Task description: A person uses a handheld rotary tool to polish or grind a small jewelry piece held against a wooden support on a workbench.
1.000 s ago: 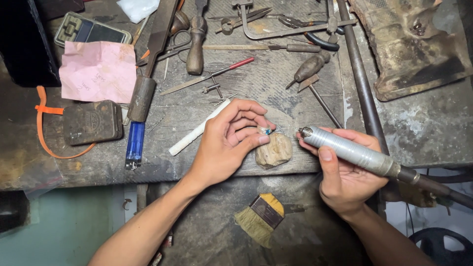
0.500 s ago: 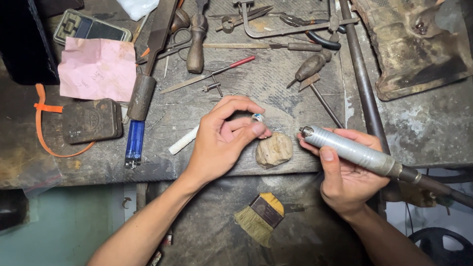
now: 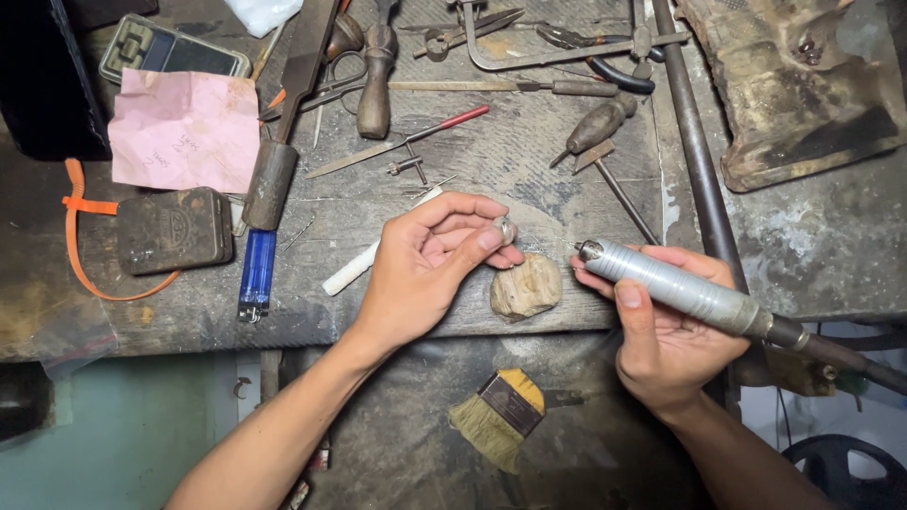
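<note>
My left hand (image 3: 430, 264) pinches a small silver ring (image 3: 505, 229) between thumb and fingertips, just above a worn wooden bench peg (image 3: 525, 288) at the bench edge. My right hand (image 3: 666, 326) grips a silver rotary handpiece (image 3: 675, 288) whose tip points left toward the ring, a short gap away. A dark flexible shaft runs from the handpiece off to the right. A white stick (image 3: 364, 260) lies partly under my left hand.
The grey workbench (image 3: 529, 179) holds a blue lighter (image 3: 255, 274), a dark tin (image 3: 175, 229), pink paper (image 3: 184, 127), a small scale (image 3: 170, 52), files, pliers and a saw frame at the back. A brush (image 3: 496, 418) lies on the apron below.
My left hand has turned the ring in its fingertips and shifted slightly. The right hand and handpiece stay nearly still.
</note>
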